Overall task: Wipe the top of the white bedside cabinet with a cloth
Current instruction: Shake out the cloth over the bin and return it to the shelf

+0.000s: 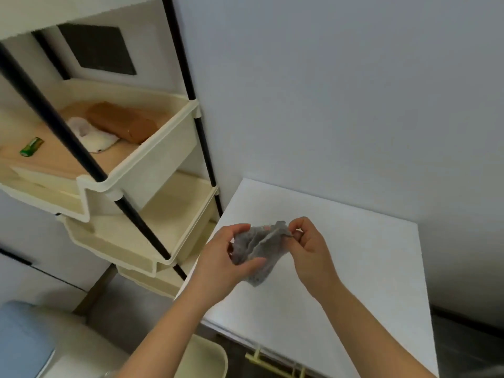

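While both hands work above the cabinet top, one grey cloth [259, 249] is stretched between them. The left hand [226, 255] has its thumb and fingers clamped on the cloth's left side, thumb lying across the lower fold. The right hand [308, 241] pinches the cloth's upper right corner between thumb and forefinger, the other fingers curled in. So that's two hands, one cloth, held up crumpled and not lying flat on the surface.

Directly beneath the hands sits the one white bedside cabinet [368, 268], its top bare and pale, stretching away beyond the right hand to the wall [327, 91]. Down toward the wrists, at the cabinet's front edge, a pale yellow handle [272, 362] shows.

Out past the left hand stands a cream shelf rack [163, 148] on black poles, and I count three trays stacked one below another. Up in the top tray: one brown packet [122, 121], one white crumpled item [90, 135] beside it, and one small green object [31, 146] further left. Near the left forearm, low in view, there's a blue cushion-like shape [21, 342]; what it is I can't tell.
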